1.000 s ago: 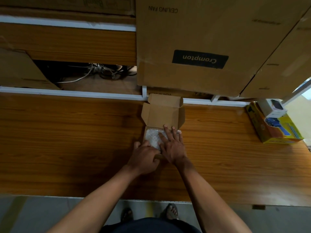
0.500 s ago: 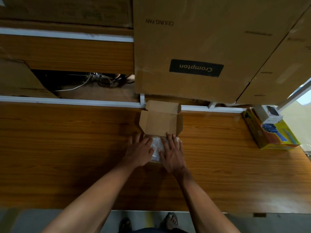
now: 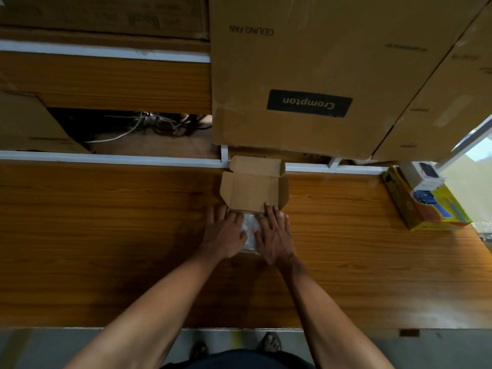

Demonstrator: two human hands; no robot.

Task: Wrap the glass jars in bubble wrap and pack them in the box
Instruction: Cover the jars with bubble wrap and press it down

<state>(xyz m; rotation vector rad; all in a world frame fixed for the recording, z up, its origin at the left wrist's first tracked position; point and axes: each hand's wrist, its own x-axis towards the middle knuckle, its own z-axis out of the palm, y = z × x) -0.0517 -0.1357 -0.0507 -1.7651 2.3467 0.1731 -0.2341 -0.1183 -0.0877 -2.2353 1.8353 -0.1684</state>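
1. At the middle of the worktop (image 3: 106,235), the fingers of both hands lie straight and spread, pressing flat rather than curling round anything: the left hand (image 3: 226,233) covers the left side of the small box (image 3: 253,193), the right hand (image 3: 273,235) its right side.
2. Between the two palms a strip of bubble wrap (image 3: 249,230) shows, filling the box's tray; the glass jars themselves are hidden under it, so how many are inside cannot be told.
3. The box's lid stands open and tilted away from the person, its side flaps and tuck flap unfolded, just past the fingertips.
4. The step in hand looks like settling the wrapped load down into the tray so it sits below the rim; the wrapping and placing seem done for what is in there.
5. The next move probably calls for lifting the hands off, checking the wrap does not spring back up, then folding the lid forward and tucking its flap; a bulge of wrap could keep the lid from closing.
6. Farther out, large cartons (image 3: 306,75) stand behind the worktop, and a yellow carton (image 3: 426,209) lies at its right end, well apart.
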